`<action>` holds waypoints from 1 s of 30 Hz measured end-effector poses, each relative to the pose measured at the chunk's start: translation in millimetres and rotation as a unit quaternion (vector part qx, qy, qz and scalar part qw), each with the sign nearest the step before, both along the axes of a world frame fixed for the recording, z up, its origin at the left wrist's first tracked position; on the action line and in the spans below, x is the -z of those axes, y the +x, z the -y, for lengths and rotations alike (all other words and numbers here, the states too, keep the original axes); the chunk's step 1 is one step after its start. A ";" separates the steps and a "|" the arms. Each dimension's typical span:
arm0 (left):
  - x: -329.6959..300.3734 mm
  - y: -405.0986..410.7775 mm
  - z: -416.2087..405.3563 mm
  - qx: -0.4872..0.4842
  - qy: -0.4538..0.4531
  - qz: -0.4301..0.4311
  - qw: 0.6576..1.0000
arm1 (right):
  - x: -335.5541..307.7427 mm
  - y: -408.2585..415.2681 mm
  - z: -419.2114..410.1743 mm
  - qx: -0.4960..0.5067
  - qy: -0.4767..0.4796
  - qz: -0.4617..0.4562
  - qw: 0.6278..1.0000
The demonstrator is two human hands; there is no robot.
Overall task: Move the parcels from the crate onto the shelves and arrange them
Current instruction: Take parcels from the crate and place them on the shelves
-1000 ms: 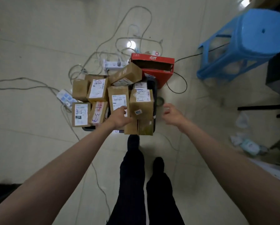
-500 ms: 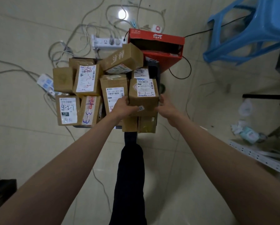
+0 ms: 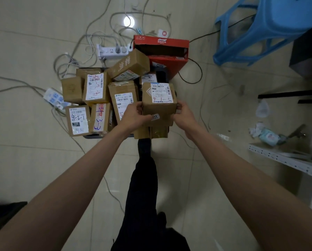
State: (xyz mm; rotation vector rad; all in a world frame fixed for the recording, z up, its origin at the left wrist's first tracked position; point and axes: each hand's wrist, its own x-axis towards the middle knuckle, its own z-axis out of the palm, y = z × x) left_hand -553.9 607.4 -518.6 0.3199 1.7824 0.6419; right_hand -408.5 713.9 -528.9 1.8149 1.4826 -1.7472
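Gripping parcel [image 3: 158, 102], hands [image 3: 133, 115] either side, arms outstretched

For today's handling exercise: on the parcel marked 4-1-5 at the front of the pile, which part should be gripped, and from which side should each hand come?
Grip the parcel marked 4-1-5 by its two opposite short side faces, left hand from its left, right hand from its right. It sits on top of the pile, label up, so both sides are exposed, while neighbouring parcels crowd its far edge. Thumbs on top should help steady it.
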 end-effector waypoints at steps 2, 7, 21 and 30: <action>-26.0 5.1 6.1 -0.004 0.021 -0.003 1.000 | -25.6 9.5 4.4 0.021 0.019 -0.013 1.000; -87.3 20.3 20.6 -0.014 0.060 -0.016 0.998 | -92.5 44.5 14.3 0.117 0.039 -0.043 0.991; -229.6 178.0 23.6 0.142 0.213 -0.015 0.967 | -242.0 253.8 95.7 0.274 0.116 -0.168 0.940; -278.3 351.6 19.5 0.436 0.300 -0.053 0.847 | -299.2 413.7 191.3 0.310 0.265 -0.075 0.910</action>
